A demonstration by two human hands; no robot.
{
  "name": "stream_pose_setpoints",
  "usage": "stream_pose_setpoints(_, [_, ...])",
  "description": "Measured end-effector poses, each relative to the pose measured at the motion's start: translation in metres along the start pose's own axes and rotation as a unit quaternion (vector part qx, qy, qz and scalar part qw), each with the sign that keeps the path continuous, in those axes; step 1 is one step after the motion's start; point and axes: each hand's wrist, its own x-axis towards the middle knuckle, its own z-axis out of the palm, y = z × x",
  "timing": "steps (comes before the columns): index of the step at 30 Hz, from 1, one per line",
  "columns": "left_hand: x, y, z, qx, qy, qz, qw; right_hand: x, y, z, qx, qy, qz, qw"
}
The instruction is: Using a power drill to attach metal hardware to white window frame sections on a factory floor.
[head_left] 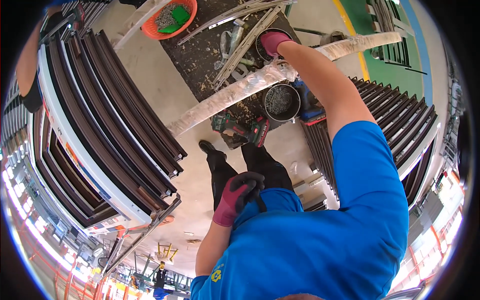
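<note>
My right hand (274,43), in a pink glove, reaches into a round metal pot (259,46) at the far side of the bench; its fingers are hidden inside. My left hand (239,197), in a pink glove with dark fingers, is held by my waist with the fingers curled in. Whatever it may hold is hidden. Nearer me stands a second metal pot (281,102) full of small screws. A green cordless drill (235,128) lies left of that pot, and a blue power tool (311,106) is right of it. A plastic-wrapped bar (225,99) runs across the bench between the pots.
Metal strips (246,48) lie on the dark, worn bench top (187,62). An orange basket (148,26) of small hardware stands beyond its left corner. Stacked dark frames (107,112) rise at left, more frames (395,117) at right. Another person's arm (27,62) shows at far left.
</note>
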Motion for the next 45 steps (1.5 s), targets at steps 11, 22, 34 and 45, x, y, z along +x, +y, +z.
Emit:
stream_pose_setpoints(11, [0.013,0.014,0.000,-0.080,-0.034,0.028,0.996,-0.039,0.039,-0.002,0.034,0.141,-0.044,0.988])
stream_pose_setpoints(22, [0.101,0.080,0.036,-0.106,-0.093,0.214,0.967,-0.248,-0.049,-0.052,0.582,0.189,-0.116,0.783])
stream_pose_setpoints(34, [0.070,0.069,0.055,0.318,0.143,0.482,0.804,-0.409,-0.158,-0.026,0.445,0.297,-0.148,0.832])
stream_pose_setpoints(45, [0.012,0.046,0.022,0.310,0.070,0.415,0.853,-0.439,-0.232,0.033,0.392,0.394,-0.065,0.829])
